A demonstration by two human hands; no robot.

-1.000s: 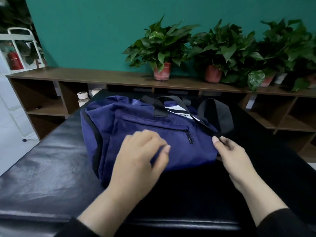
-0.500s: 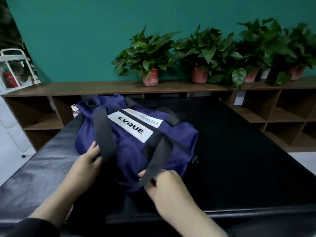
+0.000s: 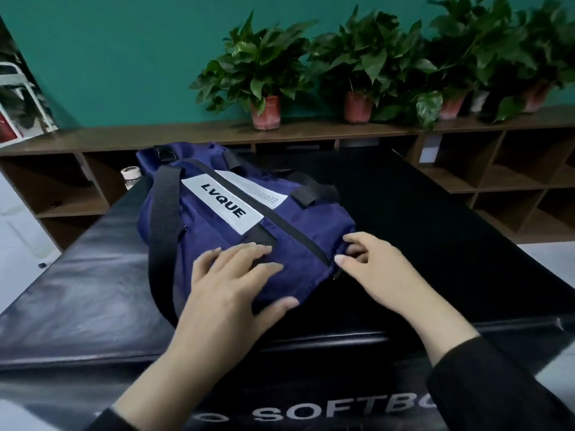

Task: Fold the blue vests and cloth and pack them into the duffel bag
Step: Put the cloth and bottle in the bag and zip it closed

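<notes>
The bag (image 3: 249, 225) has been turned and now lies label-up on the desk (image 3: 93, 290). The left hand (image 3: 230, 284) presses flat on it, released; the right hand (image 3: 370, 262) pinches the zipper end (image 3: 334, 269). The zipper looks closed, so packing seems finished.

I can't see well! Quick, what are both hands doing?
Left hand: open, fingers flat on the duffel bag.
Right hand: fingers pinching the bag's near end by the zipper.

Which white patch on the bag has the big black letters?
The nearer, left white patch on the duffel bag: it reads LVQUE in bold capitals. The other patch, beyond the black zipper strip, carries only tiny print.
</notes>
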